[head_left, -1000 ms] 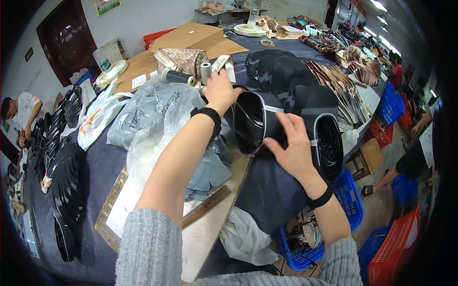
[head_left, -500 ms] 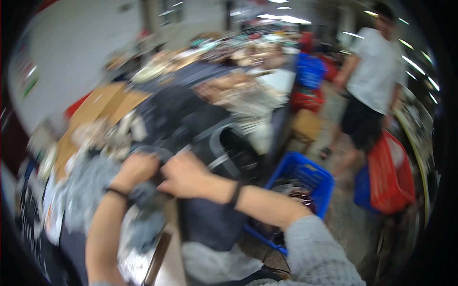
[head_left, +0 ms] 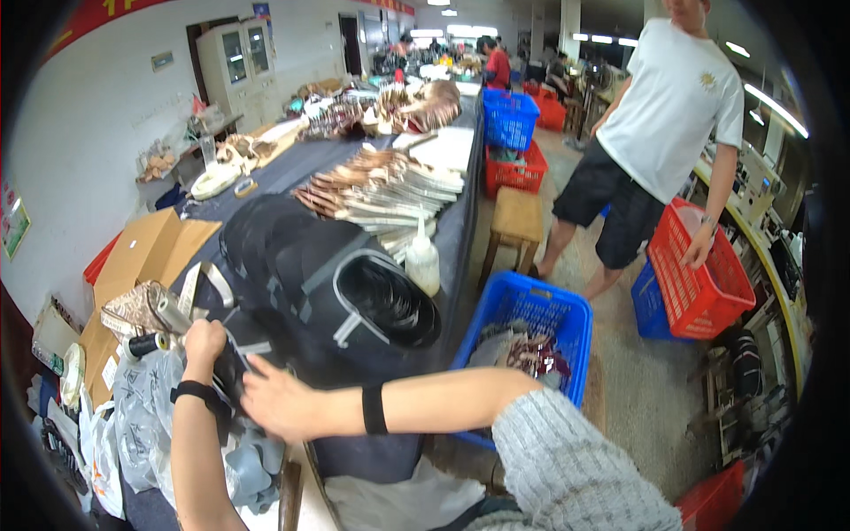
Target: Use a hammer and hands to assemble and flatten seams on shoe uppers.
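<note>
My left hand (head_left: pixel 205 347) is closed on the edge of a dark flat piece (head_left: pixel 232 365) that looks like fabric. My right hand (head_left: pixel 279 403) is at the other side of the same piece, fingers closed at its edge; the fingertips are partly hidden. Just beyond my hands lies a pile of black panels (head_left: pixel 283 252) with grey edging, its nearest part curling into an open loop. A dark spool of thread (head_left: pixel 146 345) and a pale spool (head_left: pixel 173 314) are left of my left hand. Crumpled clear plastic (head_left: pixel 146 398) lies beside my left wrist.
A white squeeze bottle (head_left: pixel 422 265) stands by fanned brown and white strips (head_left: pixel 381 190). An open cardboard box (head_left: pixel 146 252) is at left. On the floor stand a blue basket (head_left: pixel 580 332) with scraps and a wooden stool (head_left: pixel 518 217). A person (head_left: pixel 682 106) stands beside a red basket (head_left: pixel 699 274).
The view has swung to the right and steadied. My hands, with the dark piece, appear lower and further left. The person's hand is now beside the red basket.
</note>
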A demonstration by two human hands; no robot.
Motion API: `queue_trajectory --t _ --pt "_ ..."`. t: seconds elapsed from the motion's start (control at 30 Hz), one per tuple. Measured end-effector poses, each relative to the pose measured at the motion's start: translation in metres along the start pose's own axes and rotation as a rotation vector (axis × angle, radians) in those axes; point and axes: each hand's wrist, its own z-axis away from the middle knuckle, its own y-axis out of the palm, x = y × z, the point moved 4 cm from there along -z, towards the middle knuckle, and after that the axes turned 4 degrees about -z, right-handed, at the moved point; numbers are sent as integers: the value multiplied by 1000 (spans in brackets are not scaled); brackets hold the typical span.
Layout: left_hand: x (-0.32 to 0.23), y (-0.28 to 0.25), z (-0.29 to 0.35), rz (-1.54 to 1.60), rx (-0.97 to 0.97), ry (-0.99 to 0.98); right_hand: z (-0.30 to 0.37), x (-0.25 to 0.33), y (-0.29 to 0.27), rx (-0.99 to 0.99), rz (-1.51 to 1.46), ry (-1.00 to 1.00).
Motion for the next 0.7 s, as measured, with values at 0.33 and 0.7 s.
queue_trajectory --t 0.33,0.7 --pt "-6 -137 70 521 67 428 6 -44 10 -28 -215 255" --pt "140 -391 337 -27 -459 -142 29 4 -66 -188 -450 108"
